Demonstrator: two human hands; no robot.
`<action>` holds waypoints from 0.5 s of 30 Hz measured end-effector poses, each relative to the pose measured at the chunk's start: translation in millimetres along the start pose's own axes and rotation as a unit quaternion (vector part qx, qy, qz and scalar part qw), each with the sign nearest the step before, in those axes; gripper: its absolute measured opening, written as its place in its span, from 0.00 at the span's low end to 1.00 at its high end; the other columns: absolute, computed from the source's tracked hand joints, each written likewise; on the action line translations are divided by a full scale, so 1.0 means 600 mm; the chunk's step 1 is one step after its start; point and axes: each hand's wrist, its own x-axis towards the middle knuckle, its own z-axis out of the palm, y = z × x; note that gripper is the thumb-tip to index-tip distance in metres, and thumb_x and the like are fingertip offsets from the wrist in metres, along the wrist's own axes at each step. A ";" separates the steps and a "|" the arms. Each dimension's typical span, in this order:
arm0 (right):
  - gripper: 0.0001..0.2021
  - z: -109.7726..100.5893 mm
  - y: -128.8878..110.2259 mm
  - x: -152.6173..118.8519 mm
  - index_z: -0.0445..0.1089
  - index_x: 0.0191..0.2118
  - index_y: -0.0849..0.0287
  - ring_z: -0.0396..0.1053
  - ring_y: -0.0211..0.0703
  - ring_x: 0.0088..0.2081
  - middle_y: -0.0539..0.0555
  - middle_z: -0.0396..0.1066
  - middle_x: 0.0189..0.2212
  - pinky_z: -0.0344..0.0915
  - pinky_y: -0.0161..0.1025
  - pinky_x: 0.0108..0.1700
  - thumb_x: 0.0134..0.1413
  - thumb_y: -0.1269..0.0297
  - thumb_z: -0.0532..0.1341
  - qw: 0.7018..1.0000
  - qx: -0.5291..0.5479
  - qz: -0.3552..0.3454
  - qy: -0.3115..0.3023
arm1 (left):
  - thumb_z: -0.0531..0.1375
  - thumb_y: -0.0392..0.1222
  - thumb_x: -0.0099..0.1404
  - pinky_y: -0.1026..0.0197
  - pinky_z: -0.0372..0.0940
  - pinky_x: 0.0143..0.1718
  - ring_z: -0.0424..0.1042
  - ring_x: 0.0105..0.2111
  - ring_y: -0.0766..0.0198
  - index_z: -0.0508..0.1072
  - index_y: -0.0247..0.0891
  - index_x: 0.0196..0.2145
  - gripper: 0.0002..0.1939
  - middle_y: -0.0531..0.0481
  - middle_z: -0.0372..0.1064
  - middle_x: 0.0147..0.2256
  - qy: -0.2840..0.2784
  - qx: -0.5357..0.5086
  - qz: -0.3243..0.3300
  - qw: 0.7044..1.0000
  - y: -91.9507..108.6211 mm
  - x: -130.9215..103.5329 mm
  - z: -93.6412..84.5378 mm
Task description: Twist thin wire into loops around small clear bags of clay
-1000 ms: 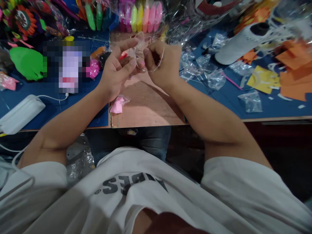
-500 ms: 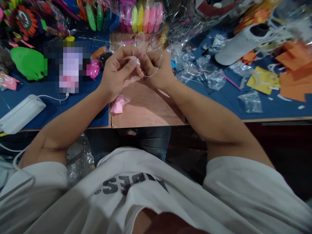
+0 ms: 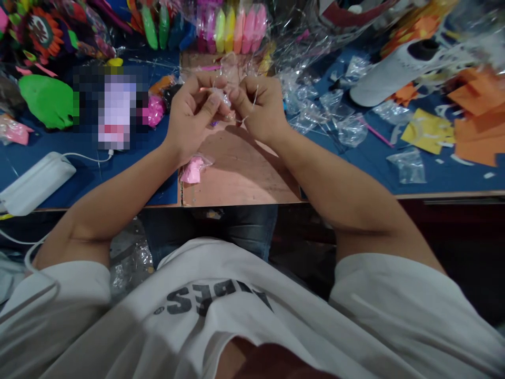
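Note:
My left hand [image 3: 194,113] is closed, with thumb and fingers pinching a small piece wrapped in clear plastic [image 3: 225,98]. Beside it my right hand [image 3: 262,108] is closed too, its thumb and forefinger on a thin pale strand [image 3: 255,95] that curves by the plastic. The fingertips of both hands nearly meet above the bare wooden board [image 3: 240,168]. What exactly sits inside the plastic is too small to tell. A pink wrapped lump [image 3: 192,169] lies on the board below my left hand.
Green clay [image 3: 49,101], a phone [image 3: 116,109] and a white power bank [image 3: 37,183] lie left. Bright clay sticks [image 3: 236,30] stand at the back. On the right are plastic bags [image 3: 349,129], a white gun-shaped tool [image 3: 389,73], yellow foam [image 3: 428,130] and orange sheets [image 3: 475,137].
My right hand has turned slightly, and the strand's wide loop now shows as a shorter curve near its fingers. My left hand keeps its pinch. The view has shifted slightly.

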 end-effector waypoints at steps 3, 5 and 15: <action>0.37 -0.024 0.000 0.002 0.71 0.32 0.40 0.62 0.49 0.24 0.46 0.68 0.22 0.59 0.51 0.31 0.44 0.12 0.76 0.999 0.036 -0.023 -0.018 | 0.80 0.62 0.73 0.54 0.78 0.42 0.81 0.35 0.57 0.84 0.55 0.47 0.16 0.55 0.81 0.33 0.063 0.059 0.034 0.996 0.006 0.005 -0.009; 0.35 -0.036 -0.006 -0.003 0.74 0.38 0.39 0.62 0.48 0.24 0.46 0.70 0.24 0.59 0.51 0.31 0.51 0.13 0.74 0.997 0.067 -0.035 -0.004 | 0.81 0.59 0.72 0.52 0.77 0.41 0.81 0.34 0.56 0.84 0.58 0.45 0.13 0.56 0.81 0.32 0.097 0.084 0.047 0.991 0.011 0.010 -0.014; 0.40 -0.009 -0.050 -0.042 0.67 0.29 0.42 0.73 0.57 0.32 0.55 0.78 0.26 0.69 0.59 0.42 0.74 0.13 0.45 0.987 -0.155 -0.042 0.016 | 0.74 0.69 0.75 0.44 0.79 0.43 0.80 0.34 0.51 0.83 0.62 0.41 0.14 0.56 0.81 0.32 0.138 0.111 0.030 0.984 0.023 0.001 -0.004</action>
